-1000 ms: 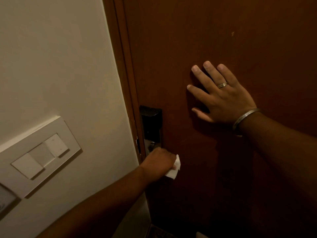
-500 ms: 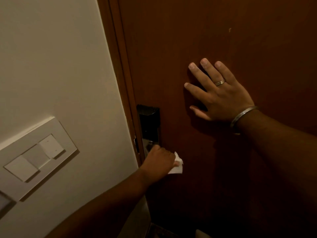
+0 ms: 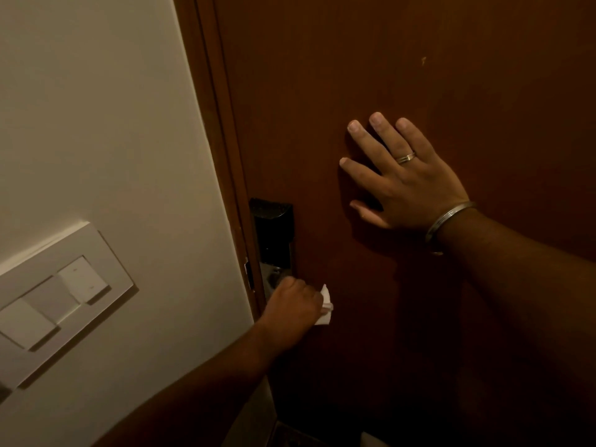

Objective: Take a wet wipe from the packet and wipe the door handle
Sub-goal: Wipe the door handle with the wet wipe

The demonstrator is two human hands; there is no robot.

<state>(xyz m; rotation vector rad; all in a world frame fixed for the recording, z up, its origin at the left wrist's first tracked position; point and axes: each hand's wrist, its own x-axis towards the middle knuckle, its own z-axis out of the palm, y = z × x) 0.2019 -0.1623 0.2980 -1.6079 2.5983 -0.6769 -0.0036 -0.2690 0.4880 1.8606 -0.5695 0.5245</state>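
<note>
My left hand (image 3: 295, 303) is closed around a white wet wipe (image 3: 325, 306), pressed over the door handle just below the black lock plate (image 3: 274, 235); the handle itself is hidden under the hand and wipe. A corner of the wipe sticks out to the right of my fingers. My right hand (image 3: 403, 175) lies flat on the brown wooden door (image 3: 403, 59), fingers spread, with a ring and a metal bangle on it. The wipe packet is not in view.
A cream wall (image 3: 96, 124) stands to the left of the door frame (image 3: 219, 124). A white switch panel (image 3: 58, 298) is mounted on it at lower left. The lower part of the door is in deep shadow.
My left hand has shifted slightly on the handle and the visible wipe corner has changed shape. My right hand stays flat on the door.
</note>
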